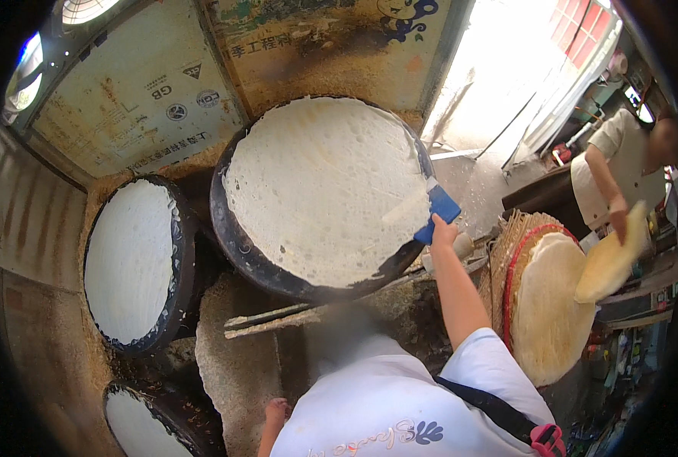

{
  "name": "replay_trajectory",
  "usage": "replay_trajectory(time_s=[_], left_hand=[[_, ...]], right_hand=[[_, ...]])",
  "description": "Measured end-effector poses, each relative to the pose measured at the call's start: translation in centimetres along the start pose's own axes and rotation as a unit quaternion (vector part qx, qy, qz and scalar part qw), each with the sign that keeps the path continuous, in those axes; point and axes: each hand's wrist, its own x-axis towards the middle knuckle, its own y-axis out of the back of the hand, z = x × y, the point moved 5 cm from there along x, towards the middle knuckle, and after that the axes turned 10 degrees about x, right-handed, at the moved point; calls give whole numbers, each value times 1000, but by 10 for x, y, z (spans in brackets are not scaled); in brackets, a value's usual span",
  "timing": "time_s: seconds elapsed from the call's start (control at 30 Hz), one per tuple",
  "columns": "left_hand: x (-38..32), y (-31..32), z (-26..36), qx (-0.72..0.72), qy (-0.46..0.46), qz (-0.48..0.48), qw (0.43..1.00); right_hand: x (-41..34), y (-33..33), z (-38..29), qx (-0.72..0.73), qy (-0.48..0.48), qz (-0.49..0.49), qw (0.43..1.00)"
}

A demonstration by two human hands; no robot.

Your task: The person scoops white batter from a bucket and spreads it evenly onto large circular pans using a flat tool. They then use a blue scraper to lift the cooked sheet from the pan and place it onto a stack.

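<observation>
My right hand (443,231) grips a blue scraper (445,205) at the right edge of a large round griddle (284,288). A thin, pale sheet of batter (327,188) covers most of the griddle, with small holes in its surface. The scraper touches or hangs just over the sheet's right border, where a smoother streak shows. Low beside my body, my left hand (279,408) is near a rough stone ledge (239,365). Its fingers are too small to make out.
Two more batter-covered griddles, one at left (130,268) and one at lower left (144,428), stand nearby. Wooden sticks (270,321) lie before the main griddle. At right, another person (622,165) holds a flatbread (616,263) over a stack of flatbreads (550,320) on a red-rimmed woven tray (508,308).
</observation>
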Motion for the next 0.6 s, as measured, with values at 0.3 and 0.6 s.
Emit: replay_trajectory(time_s=[0.3, 0.6], left_hand=[[-5, -42, -15, -181, 239, 57, 952], [-8, -37, 13, -144, 251, 51, 956]], right_hand=[[163, -106, -17, -210, 55, -106, 970], [219, -201, -68, -353, 94, -183, 913]])
